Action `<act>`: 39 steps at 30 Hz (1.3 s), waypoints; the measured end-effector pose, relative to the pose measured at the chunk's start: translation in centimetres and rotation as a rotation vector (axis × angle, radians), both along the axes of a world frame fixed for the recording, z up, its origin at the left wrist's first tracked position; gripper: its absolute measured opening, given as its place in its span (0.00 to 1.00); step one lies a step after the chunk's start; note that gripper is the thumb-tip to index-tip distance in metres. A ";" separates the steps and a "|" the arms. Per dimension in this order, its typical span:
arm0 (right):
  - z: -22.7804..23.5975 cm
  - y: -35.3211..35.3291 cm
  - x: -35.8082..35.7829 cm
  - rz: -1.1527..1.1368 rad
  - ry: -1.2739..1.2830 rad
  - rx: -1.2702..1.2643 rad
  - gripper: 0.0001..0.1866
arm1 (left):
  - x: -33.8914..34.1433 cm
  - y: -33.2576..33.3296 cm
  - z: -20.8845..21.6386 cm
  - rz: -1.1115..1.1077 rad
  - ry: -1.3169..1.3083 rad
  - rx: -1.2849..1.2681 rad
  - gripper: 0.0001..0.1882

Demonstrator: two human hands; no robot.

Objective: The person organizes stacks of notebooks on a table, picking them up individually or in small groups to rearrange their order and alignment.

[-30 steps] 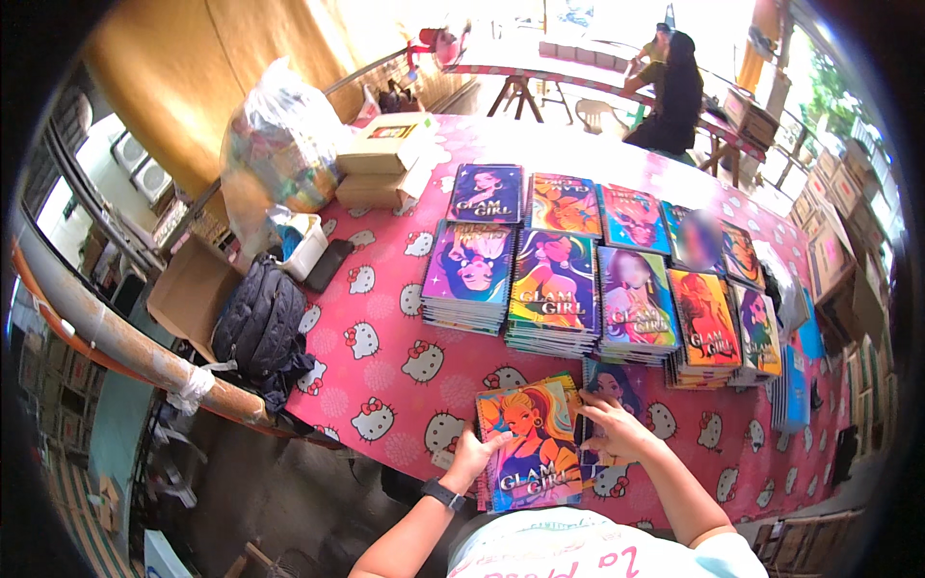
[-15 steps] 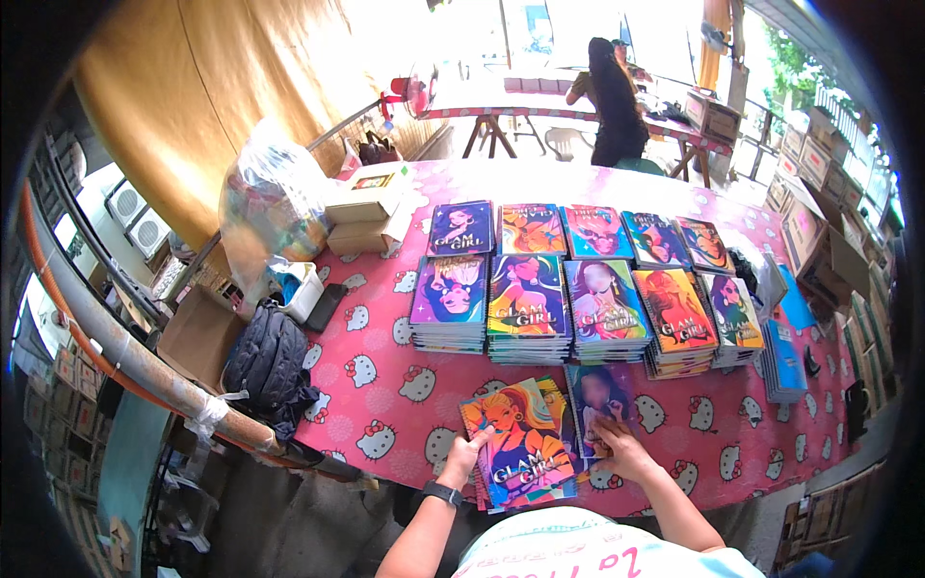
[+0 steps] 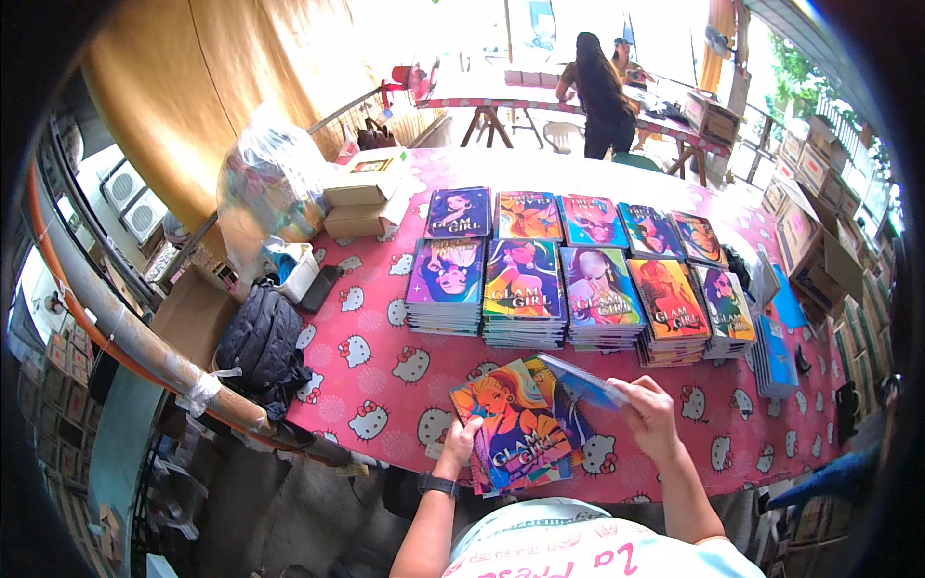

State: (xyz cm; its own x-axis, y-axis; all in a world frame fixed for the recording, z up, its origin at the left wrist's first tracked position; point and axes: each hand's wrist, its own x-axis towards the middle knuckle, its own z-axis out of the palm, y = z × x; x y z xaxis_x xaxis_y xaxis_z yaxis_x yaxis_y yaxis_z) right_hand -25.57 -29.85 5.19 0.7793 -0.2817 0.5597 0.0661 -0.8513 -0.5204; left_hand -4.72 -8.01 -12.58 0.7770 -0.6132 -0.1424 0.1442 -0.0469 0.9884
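Note:
My left hand [image 3: 461, 443], a dark watch at its wrist, grips the left edge of a fanned bunch of spiral notebooks [image 3: 517, 424] near the table's front edge. An orange-haired figure is on the top cover. My right hand [image 3: 647, 412] is closed on the corner of another notebook [image 3: 580, 381], which is raised and tilted just behind the bunch, so its cover shows only at a slant. Beyond my hands stand two rows of notebook stacks, among them one with a purple cover [image 3: 448, 275] and one with an orange cover [image 3: 670, 299].
The table [image 3: 385, 332] has a pink cartoon-cat cover. A black backpack [image 3: 258, 337], white basket [image 3: 301, 279], cardboard box [image 3: 361, 197] and filled plastic bag [image 3: 275, 183] are at the left. Blue-covered notebooks [image 3: 776, 356] lie at the right. Two people work at a far table.
My right hand has come up from the table, and the notebook it touched is now lifted and tilted. My left hand keeps its hold on the bunch.

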 end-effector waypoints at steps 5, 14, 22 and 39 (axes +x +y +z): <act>-2.6 6.0 1.9 0.474 0.286 0.001 0.22 | 0.6 -0.3 -2.3 -0.020 -0.008 -0.089 0.23; -8.7 3.2 4.3 -0.221 0.586 0.303 0.45 | 0.1 0.3 -1.0 0.156 -0.218 0.041 0.24; -12.6 -2.9 2.9 -0.154 0.647 0.670 0.31 | -0.6 -1.0 0.2 0.151 -0.222 0.051 0.26; 2.9 0.4 10.7 0.242 0.556 -0.395 0.08 | 0.8 -0.1 -1.6 0.051 -0.035 0.020 0.21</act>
State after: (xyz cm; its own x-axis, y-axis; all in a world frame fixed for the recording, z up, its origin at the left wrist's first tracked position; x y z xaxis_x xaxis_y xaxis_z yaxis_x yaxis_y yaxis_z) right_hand -14.82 -29.47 8.04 0.9933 0.0766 0.0868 0.0919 -0.9778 -0.1886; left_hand -3.90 -8.11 -14.22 0.8119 -0.5700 -0.1264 0.1119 -0.0606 0.9919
